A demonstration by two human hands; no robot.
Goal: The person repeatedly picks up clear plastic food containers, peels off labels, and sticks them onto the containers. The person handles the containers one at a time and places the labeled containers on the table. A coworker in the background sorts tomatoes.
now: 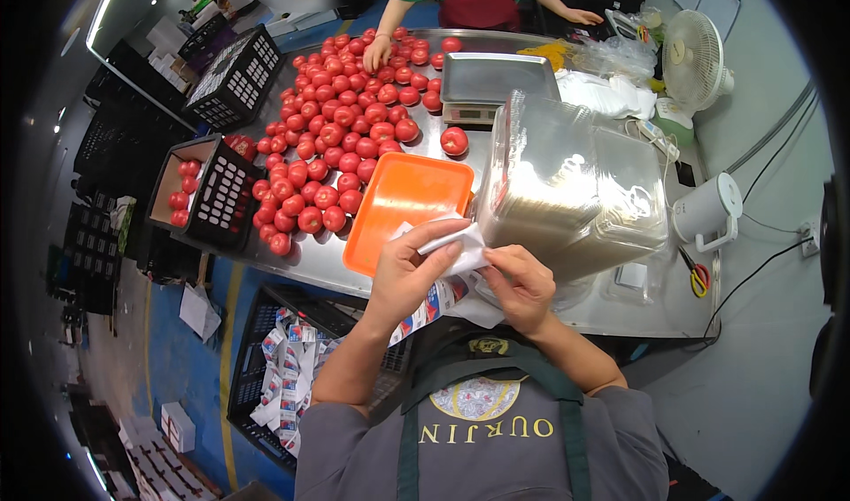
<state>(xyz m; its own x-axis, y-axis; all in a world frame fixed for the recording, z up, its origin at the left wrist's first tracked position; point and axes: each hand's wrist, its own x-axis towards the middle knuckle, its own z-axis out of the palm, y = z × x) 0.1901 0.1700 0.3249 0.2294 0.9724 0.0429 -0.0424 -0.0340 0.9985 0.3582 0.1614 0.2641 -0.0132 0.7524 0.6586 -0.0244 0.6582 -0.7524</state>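
At the frame's middle, the left hand [409, 269] and right hand [524, 287] hold white paper [462, 251] between pinched fingers, near the orange tray [414, 191]; tomatoes [331, 134] lie at upper left.

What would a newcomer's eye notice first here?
A broad heap of round red tomatoes dominates the left of the grey metal table. Beside it lies a rectangular orange plastic tray, with clear plastic boxes stacked farther right. Nearby, the left hand holds folded white paper.
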